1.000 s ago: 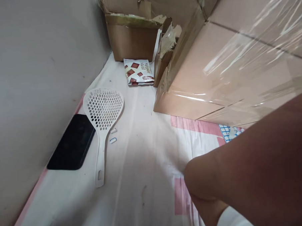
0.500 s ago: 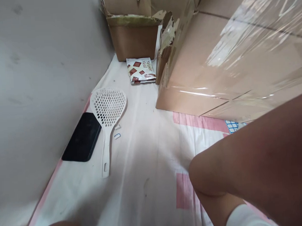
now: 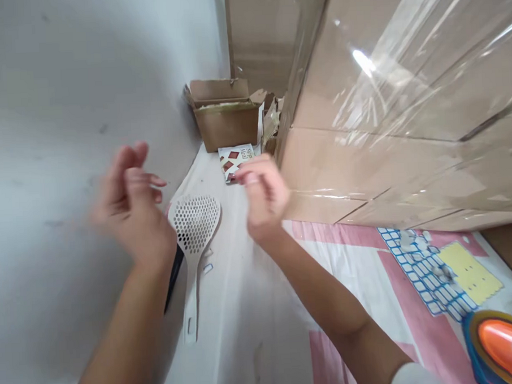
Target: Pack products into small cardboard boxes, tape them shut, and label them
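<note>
My left hand (image 3: 131, 206) is raised in front of the grey wall, blurred by motion. Its fingers are half curled and apart, with nothing visible in them. My right hand (image 3: 265, 194) hovers over the cloth, its fingers curled in and its thumb against them; it holds nothing that I can see. Between and below the hands lies a white slotted skimmer (image 3: 196, 226), its handle toward me. A flat black object (image 3: 174, 277) beside it is mostly covered by my left hand and forearm. Behind my right hand, a printed packet (image 3: 233, 159) is partly hidden.
A torn cardboard box (image 3: 227, 125) stands at the back. Plastic-wrapped cartons (image 3: 365, 170) rise on the right, the wall (image 3: 45, 139) on the left. A blue-lined grid sheet (image 3: 416, 264), a yellow sheet (image 3: 471, 273) and tape rolls (image 3: 478, 329) lie at the right.
Both my hands have come up into view, empty as far as I can see. The view has tilted up and shifted right, showing the sheets and tape rolls; my bent knee is out of view.
</note>
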Action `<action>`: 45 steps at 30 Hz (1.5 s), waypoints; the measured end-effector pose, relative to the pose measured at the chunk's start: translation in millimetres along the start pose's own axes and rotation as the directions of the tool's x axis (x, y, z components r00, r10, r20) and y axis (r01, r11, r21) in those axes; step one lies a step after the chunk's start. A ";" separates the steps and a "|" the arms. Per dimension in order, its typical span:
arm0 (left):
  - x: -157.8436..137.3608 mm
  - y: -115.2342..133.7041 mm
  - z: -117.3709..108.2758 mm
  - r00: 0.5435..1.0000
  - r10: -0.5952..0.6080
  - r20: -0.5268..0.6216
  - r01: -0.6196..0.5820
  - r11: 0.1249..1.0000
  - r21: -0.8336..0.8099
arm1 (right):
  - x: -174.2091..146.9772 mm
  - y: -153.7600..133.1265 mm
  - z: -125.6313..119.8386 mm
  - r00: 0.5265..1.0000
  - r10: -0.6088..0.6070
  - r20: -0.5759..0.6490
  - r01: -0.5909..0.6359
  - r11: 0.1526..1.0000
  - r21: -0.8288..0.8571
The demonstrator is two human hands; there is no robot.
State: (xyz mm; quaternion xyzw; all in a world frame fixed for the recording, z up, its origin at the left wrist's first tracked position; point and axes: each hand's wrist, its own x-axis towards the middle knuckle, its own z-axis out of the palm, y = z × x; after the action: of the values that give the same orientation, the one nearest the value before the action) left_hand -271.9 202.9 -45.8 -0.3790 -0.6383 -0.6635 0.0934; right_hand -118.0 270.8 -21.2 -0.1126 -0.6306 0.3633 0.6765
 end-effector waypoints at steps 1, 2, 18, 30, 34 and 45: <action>13.1 -9.4 15.1 1.000 0.014 -0.008 -0.014 1.000 -0.011 | -9.1 16.1 7.4 0.992 0.095 0.080 -0.091 0.994 -0.058; 27.8 -20.5 32.9 1.000 0.014 0.028 -0.014 1.000 0.002 | -19.5 33.5 13.2 0.970 0.224 0.100 -0.214 0.972 -0.102; 164.4 -68.0 143.0 0.602 0.231 0.764 -0.720 0.570 0.396 | -38.5 151.9 4.4 0.442 0.883 -0.160 -0.752 0.462 0.470; 94.5 52.4 153.8 0.579 -0.087 0.811 -0.718 0.417 0.557 | -42.6 164.7 5.5 0.470 0.873 -0.131 -0.739 0.471 0.482; 91.6 62.1 157.0 0.563 -0.222 0.796 -0.692 0.401 0.601 | -43.2 169.7 6.1 0.477 0.869 -0.131 -0.743 0.479 0.468; 104.6 44.0 152.6 0.429 -0.551 0.715 -0.629 0.386 0.675 | -49.1 182.4 12.2 0.660 0.750 0.046 -0.731 0.626 0.271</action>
State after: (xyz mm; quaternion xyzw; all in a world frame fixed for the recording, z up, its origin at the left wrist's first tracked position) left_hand -259.4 373.2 37.9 -0.5639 -0.8133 0.1341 -0.0508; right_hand -190.2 365.6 -168.3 -0.2829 -0.4493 0.6860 0.4976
